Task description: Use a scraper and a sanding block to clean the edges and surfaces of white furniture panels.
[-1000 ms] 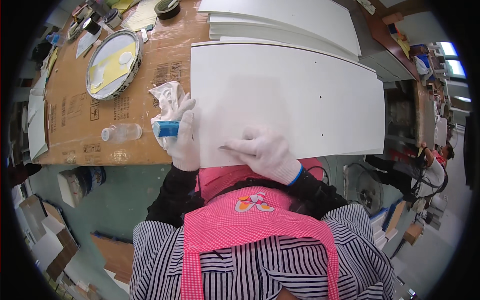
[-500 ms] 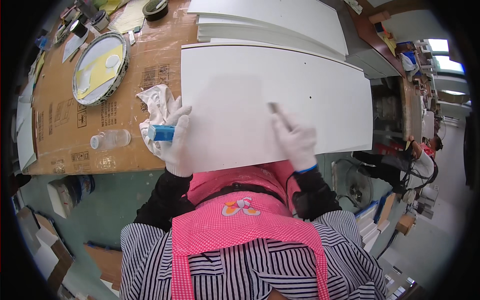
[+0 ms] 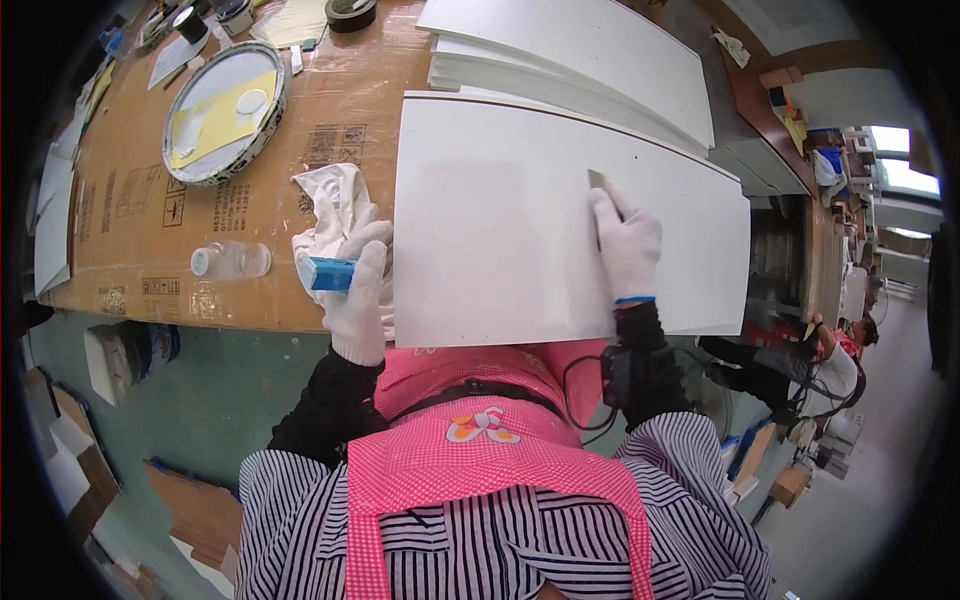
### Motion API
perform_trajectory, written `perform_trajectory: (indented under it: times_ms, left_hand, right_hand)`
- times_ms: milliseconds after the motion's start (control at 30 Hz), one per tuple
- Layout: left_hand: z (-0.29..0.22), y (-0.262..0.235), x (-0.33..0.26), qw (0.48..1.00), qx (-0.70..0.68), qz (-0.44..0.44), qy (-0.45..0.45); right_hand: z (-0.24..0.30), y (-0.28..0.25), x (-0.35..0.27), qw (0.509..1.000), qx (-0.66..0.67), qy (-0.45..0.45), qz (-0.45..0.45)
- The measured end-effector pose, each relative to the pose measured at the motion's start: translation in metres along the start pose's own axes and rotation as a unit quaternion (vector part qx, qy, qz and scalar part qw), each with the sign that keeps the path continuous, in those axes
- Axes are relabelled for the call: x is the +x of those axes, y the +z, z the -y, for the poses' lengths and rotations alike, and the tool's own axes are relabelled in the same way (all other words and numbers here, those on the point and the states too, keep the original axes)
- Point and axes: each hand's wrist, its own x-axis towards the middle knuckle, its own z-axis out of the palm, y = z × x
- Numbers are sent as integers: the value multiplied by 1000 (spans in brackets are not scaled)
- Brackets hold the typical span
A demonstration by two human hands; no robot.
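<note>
Scraping the large white flat panel (image 3: 500,230) lying on the cardboard-covered bench (image 3: 330,110): my right hand (image 3: 628,245) fingers pinch a small grey blade (image 3: 597,180); left hand (image 3: 358,290) grips a blue block (image 3: 330,274). I'd keep the blade shallow, strokes light.

The white panel (image 3: 520,230) looks smooth and matt, lying on rough brown cardboard (image 3: 340,110) printed in black. Both hands wear white knitted cloth gloves: the left hand (image 3: 355,290) grips a glossy blue plastic piece (image 3: 328,274) and a crumpled white cloth (image 3: 335,200), the right hand (image 3: 627,245) a dull metal blade (image 3: 597,180). A clear plastic bottle (image 3: 232,261) lies at the left.
</note>
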Motion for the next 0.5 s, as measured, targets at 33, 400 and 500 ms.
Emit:
perform_trajectory:
  times_ms: [33,400,500]
  left_hand:
    - [3,-3,-2,999,-30,14,17]
    - [2,7,-17,999,-12,39,27]
    - [3,11,-17,999,-22,30,28]
  right_hand:
    - [-7,3,0,1000,0,0,3]
    - [20,32,8,988,-110,-105,-6]
    - [17,38,-13,947,-200,-246,52]
